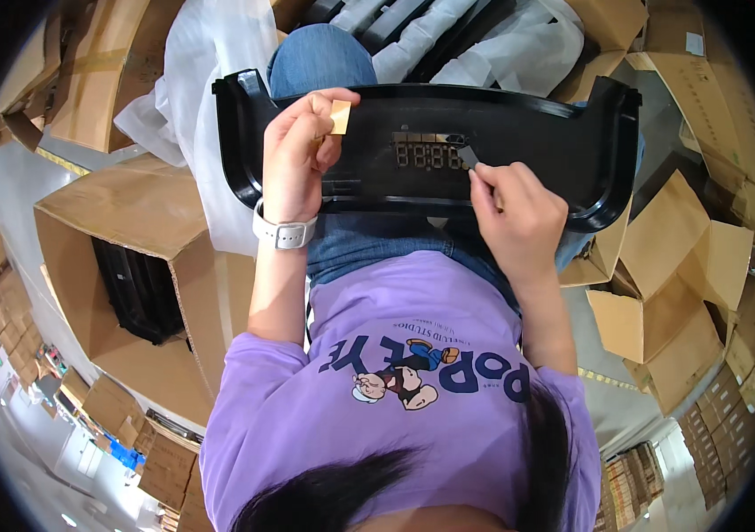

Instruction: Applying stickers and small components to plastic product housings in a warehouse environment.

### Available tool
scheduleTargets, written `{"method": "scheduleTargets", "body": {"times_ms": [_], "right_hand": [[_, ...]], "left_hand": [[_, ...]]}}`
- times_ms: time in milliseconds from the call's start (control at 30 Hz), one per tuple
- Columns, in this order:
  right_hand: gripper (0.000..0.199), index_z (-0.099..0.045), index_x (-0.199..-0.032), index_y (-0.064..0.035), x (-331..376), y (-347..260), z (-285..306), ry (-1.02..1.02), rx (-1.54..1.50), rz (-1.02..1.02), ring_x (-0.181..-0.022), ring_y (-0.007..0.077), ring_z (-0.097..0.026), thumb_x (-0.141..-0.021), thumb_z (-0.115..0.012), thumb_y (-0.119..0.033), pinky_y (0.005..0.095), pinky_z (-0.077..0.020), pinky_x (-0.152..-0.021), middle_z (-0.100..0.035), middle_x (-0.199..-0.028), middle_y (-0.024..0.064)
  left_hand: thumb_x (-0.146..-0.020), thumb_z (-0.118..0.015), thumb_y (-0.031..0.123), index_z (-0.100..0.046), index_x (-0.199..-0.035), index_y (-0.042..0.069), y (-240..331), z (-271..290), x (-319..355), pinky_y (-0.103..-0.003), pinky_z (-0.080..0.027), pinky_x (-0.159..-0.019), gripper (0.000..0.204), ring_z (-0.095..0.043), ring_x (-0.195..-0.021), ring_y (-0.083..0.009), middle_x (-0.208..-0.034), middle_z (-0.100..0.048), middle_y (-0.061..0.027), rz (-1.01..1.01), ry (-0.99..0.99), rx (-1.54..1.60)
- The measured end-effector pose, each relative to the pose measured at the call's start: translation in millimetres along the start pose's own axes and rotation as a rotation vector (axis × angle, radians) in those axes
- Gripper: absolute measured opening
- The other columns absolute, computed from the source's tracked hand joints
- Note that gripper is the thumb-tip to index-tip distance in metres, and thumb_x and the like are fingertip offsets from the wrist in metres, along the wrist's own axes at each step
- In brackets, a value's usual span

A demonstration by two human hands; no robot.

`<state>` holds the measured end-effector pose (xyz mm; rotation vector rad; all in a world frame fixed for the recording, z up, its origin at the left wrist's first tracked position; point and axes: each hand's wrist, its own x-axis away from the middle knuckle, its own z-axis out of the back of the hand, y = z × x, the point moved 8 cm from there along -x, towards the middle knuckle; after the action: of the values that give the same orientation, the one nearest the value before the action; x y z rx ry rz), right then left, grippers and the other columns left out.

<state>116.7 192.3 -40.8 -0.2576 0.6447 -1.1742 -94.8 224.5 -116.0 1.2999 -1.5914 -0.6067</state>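
Observation:
Across my lap lies a curved black plastic panel (pixel 537 124) with raised ends. A digit-shaped cutout area (pixel 422 158) sits near its middle. My left hand (pixel 296 151) is over the panel's left part, closed on a small yellowish square piece (pixel 340 117) between thumb and fingers. To the right of the digits, my right hand (pixel 524 208) pinches a small dark grey strip (pixel 468 157). That strip is at the right end of the digits; whether it touches the panel I cannot tell.
An open cardboard box (pixel 129 204) with a black part (pixel 140 288) inside stands at the left. Beyond the panel are several black parts in white foam wrap (pixel 519 49). More open cartons (pixel 674 293) stand at the right, and stacked boxes line both sides.

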Motion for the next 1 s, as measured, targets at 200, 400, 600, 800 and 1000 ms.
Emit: {"method": "scheduleTargets", "body": {"times_ms": [200,400,600,800,1000], "right_hand": [[0.017,-0.053,-0.066,-0.0069,3,4,-24,-0.037,0.183,0.001,-0.045,0.0196,-0.052,-0.074,-0.067,-0.006,0.0296,-0.0404,-0.040,-0.047,-0.060,0.0047],[0.017,-0.053,-0.066,-0.0067,3,6,-29,-0.071,0.212,-0.004,-0.046,0.0202,-0.053,-0.073,-0.068,-0.006,0.0297,-0.0408,-0.040,-0.049,-0.061,0.0051],[0.017,-0.052,-0.065,-0.0064,3,5,-32,-0.110,0.198,0.005,-0.046,0.0210,-0.053,-0.071,-0.068,-0.006,0.0303,-0.0419,-0.041,-0.049,-0.061,0.0055],[0.016,-0.052,-0.066,-0.0064,2,11,-38,-0.199,0.213,-0.039,-0.048,0.0240,-0.056,-0.072,-0.067,-0.007,0.0326,-0.0443,-0.044,-0.051,-0.062,0.0066],[0.013,-0.054,-0.069,-0.0058,0,11,-39,-0.279,0.233,-0.076,-0.052,0.0267,-0.058,-0.073,-0.066,-0.009,0.0341,-0.0466,-0.046,-0.055,-0.064,0.0077]], "left_hand": [[-0.076,-0.045,0.001,-0.046,-0.068,0.005,1,-7,-2,-0.016,-0.028,-0.044,0.010,-0.030,-0.046,-0.0018,-0.104,-0.064,-0.0162,-0.039,-0.039,0.052],[-0.076,-0.043,0.002,-0.045,-0.067,0.007,-4,-10,-4,-0.016,-0.027,-0.043,0.010,-0.028,-0.046,-0.0022,-0.097,-0.065,-0.0168,0.001,-0.110,0.115],[-0.075,-0.043,0.003,-0.046,-0.068,0.007,-9,-7,-7,-0.017,-0.026,-0.043,0.009,-0.027,-0.045,-0.0027,-0.093,-0.065,-0.0162,0.021,-0.138,0.171],[-0.075,-0.044,0.003,-0.046,-0.067,0.007,-10,-9,-7,-0.017,-0.027,-0.043,0.009,-0.027,-0.045,-0.0027,-0.092,-0.065,-0.0162,0.017,-0.135,0.159],[-0.075,-0.044,0.003,-0.046,-0.066,0.007,-8,-4,-7,-0.017,-0.029,-0.044,0.010,-0.029,-0.046,-0.0030,-0.093,-0.065,-0.0163,-0.029,-0.104,0.162]]}}
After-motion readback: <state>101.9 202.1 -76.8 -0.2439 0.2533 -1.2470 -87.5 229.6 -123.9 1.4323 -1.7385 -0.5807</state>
